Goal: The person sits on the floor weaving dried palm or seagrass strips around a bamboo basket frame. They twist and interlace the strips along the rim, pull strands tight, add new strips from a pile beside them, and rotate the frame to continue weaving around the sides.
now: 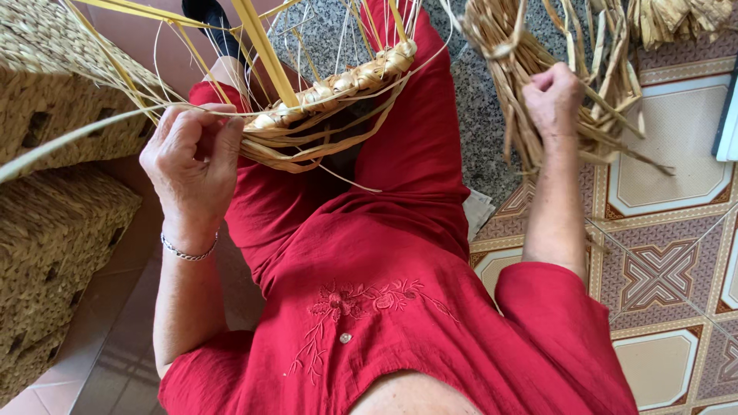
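The half-woven basket point(330, 100) rests on the person's lap, over the red trousers point(400, 161), its braided rim of pale fibre running from lower left up to the right, with yellow upright stakes point(261, 46) rising out of it. The left hand point(192, 165) is at the near end of the rim, its fingers point(231, 131) closed around loose strands there. The right hand point(552, 98) is out to the side, clenched in a fist on strands of a bundle of dried fibre point(530, 92) that lies on the floor, well apart from the basket. In my judgement the step in hand is drawing fresh weaving material while the working end is held fast; done well, the left grip should stay firm against the rim so the last turn does not slacken, and the right should pull one clean strand free without dragging the whole bundle. Count: one basket in progress, one bundle in reach with more fibre at the top right edge, two finished woven boxes point(54, 223) stacked at left, one bracelet point(188, 253) on the left wrist.
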